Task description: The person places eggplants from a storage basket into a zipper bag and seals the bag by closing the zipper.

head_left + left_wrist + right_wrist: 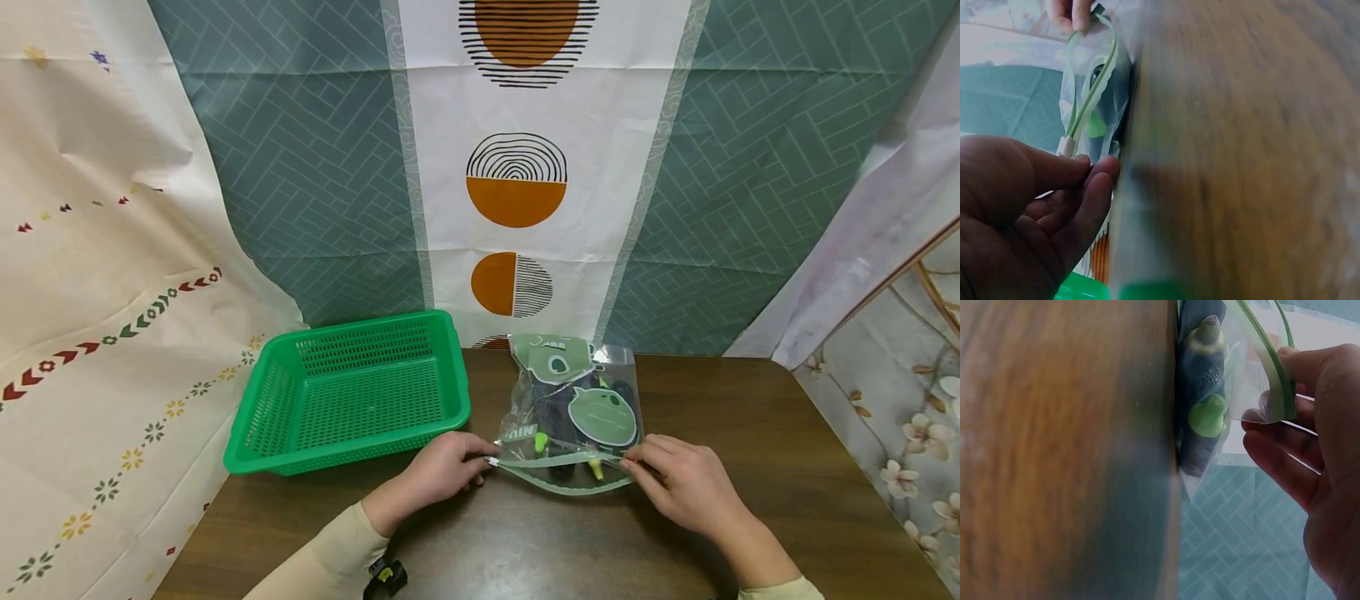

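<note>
A clear zip bag (517, 408) with green cartoon prints lies on the table, its green-edged mouth parted towards me. Inside are dark purple, eggplant-like pieces (1200, 378) with green and yellowish stem ends; the print hides part of them. My left hand (447, 467) pinches the left corner of the mouth, right by a white slider (1066, 147). At the opposite corner, my right hand (686, 483) pinches the green strip (1282, 394) between thumb and fingers.
Left of the bag stands a green plastic basket (348, 458) with slotted walls and nothing in it. The brown wooden table (720, 400) ends against a patterned cloth (330, 208) behind. A dark strap-like object (385, 577) sits by the left sleeve.
</note>
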A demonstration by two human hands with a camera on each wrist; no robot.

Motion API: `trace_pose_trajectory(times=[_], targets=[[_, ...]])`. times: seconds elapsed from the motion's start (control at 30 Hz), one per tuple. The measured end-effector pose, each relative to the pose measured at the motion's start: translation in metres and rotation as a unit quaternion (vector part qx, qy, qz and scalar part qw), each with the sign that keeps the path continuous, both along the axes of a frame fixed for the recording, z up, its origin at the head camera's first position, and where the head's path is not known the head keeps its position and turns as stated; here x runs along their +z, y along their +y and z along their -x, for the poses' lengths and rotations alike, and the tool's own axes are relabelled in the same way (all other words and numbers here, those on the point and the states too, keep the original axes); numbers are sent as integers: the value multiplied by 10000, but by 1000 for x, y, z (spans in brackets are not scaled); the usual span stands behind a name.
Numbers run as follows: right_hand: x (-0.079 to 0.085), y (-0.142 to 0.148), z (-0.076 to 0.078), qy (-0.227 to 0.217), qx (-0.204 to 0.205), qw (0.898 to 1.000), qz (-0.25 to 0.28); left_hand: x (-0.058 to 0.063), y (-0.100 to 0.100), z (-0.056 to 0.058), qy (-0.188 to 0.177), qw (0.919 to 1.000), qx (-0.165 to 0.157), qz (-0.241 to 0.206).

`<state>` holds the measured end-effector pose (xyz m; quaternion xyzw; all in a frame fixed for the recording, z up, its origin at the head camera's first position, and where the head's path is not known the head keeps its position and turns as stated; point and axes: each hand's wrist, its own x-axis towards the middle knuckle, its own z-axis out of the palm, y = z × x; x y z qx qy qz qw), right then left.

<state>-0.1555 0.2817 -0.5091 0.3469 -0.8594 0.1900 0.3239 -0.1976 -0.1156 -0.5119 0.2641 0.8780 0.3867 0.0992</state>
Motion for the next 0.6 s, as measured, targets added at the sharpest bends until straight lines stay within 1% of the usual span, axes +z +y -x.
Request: trace_pose_trajectory(times=[0.13, 0.23, 0.3, 0.4, 0.47, 0.6], targets=[[-1, 0, -1, -51, 109, 9999, 59, 2, 0, -1, 587, 9977, -213, 265], [-1, 0, -3, -173, 123, 9998, 44, 3, -2, -3, 1028, 9929, -379, 458], [0, 0, -4, -331, 113, 9994, -2, 4, -3, -4, 1245, 9896, -503, 514], [2, -1, -6, -582, 99, 9982, -93, 4, -5, -6, 1431, 9860, -621, 593], [3, -3, -7, -716, 128, 9973, -125, 4, -7, -7, 1484, 9845, -717, 607], [4, -12, -8, -720, 298, 9969, -125, 4, -9, -8, 1453, 9837, -830, 663]])
